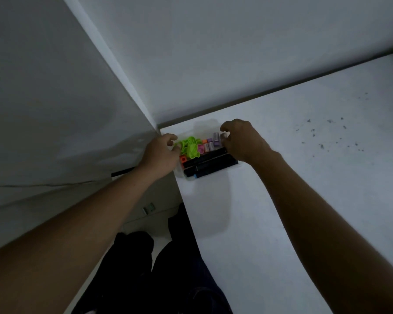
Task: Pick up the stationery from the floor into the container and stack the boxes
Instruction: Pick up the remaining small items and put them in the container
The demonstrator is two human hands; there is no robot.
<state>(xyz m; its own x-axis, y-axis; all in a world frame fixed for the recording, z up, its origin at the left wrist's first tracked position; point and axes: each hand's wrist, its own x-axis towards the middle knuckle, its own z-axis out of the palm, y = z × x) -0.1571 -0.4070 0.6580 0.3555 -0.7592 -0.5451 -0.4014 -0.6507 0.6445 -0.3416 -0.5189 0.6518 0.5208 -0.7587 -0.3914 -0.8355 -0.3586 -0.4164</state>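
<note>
Container [204,164] between both hands' grip.

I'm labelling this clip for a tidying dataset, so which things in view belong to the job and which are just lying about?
Part of the job:
- clear container at the table's corner
- green pieces inside it
- black markers inside it
- small erasers inside it
- left hand and right hand at its two ends

Just lying about:
- dark specks on the white table
- small item on the floor, too dim to identify
</note>
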